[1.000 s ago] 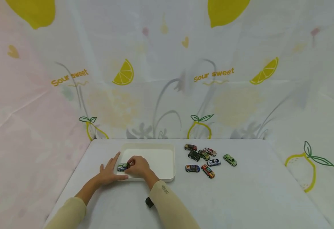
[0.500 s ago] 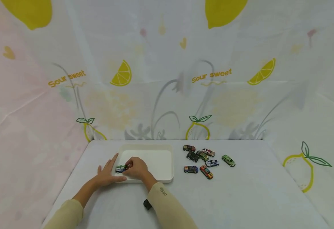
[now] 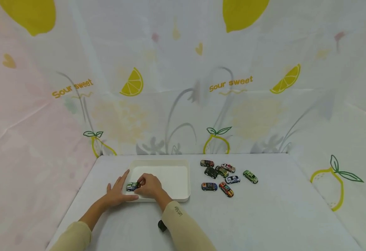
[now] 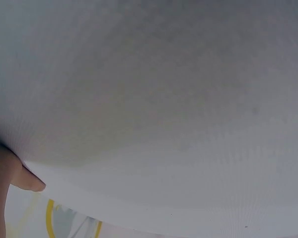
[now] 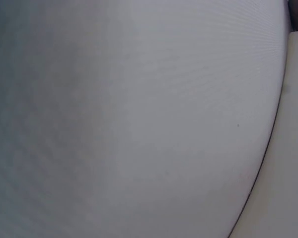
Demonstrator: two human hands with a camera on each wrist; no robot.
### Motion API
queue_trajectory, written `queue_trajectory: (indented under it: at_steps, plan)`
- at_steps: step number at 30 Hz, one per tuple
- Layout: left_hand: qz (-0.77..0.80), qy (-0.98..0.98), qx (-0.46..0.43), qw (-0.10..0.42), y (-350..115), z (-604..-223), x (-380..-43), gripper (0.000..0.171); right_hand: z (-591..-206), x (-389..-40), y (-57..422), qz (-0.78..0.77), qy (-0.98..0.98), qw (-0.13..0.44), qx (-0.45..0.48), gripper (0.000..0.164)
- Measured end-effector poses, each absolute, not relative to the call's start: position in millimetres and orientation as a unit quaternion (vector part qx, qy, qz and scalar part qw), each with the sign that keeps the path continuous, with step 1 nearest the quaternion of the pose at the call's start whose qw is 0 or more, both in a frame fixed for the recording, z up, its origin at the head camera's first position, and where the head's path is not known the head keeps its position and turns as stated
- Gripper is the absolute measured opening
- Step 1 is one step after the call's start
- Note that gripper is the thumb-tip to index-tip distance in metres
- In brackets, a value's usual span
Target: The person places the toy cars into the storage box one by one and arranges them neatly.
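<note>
A green, white and blue toy car (image 3: pixel 132 187) sits at the left end of a white rectangular tray (image 3: pixel 174 174). I cannot tell whether a second car lies against it. My right hand (image 3: pixel 150 185) reaches into the tray and pinches this car at its right end, fingers curled, hiding part of it. Spread along the tray's left side, my left hand (image 3: pixel 117 195) has its fingers straight and its thumb by the front rim. The left wrist view catches only part of the left hand (image 4: pixel 10 181); the right wrist view shows mostly white surface and a pale edge.
Right of the tray lie several toy cars, among them a blue one (image 3: pixel 209 186), an orange-red one (image 3: pixel 226 189), a white one (image 3: pixel 232 179) and a green one (image 3: pixel 250 176). A small black object (image 3: pixel 162 226) shows beside the right sleeve. A lemon-print cloth (image 3: pixel 183 104) hangs behind the table.
The head view has shifted slightly. Both hands, the pinched toy car and the tray keep their places relative to each other.
</note>
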State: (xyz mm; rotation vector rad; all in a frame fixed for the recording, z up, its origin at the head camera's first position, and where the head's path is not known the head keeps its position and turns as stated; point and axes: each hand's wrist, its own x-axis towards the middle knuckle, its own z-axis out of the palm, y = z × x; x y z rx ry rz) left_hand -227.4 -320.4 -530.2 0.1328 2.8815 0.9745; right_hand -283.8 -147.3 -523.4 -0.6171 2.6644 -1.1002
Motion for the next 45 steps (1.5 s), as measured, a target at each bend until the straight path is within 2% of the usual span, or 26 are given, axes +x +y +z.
queue_trajectory:
  at_steps: [16, 24, 30, 35, 41, 45]
  plan:
    - [0.318, 0.946, 0.022, 0.056, -320.5, -532.1, -230.0, 0.111, -524.1, -283.3, -147.5, -0.387, 0.892, 0.111, -0.203, 0.030]
    - [0.314, 0.947, 0.022, 0.057, -322.9, -533.7, -227.4, 0.111, -523.3, -279.1, -148.6, -0.433, 0.874, 0.141, -0.171, 0.049]
    - [0.323, 0.944, 0.037, 0.051, -322.0, -531.2, -229.2, 0.111, -519.8, -279.8, -145.2, -0.452, 0.868, 0.143, -0.148, 0.076]
    - [0.316, 0.947, 0.034, 0.051, -320.1, -531.4, -232.4, 0.110, -516.5, -283.8, -139.9, -0.412, 0.886, 0.113, -0.180, 0.086]
    - [0.312, 0.948, 0.033, 0.053, -318.1, -530.7, -230.0, 0.111, -507.3, -290.3, -125.5, -0.268, 0.930, 0.008, -0.250, 0.089]
    - [0.305, 0.951, 0.031, 0.049, -319.6, -529.2, -229.6, 0.111, -500.3, -295.4, -114.5, -0.167, 0.944, -0.036, -0.283, 0.093]
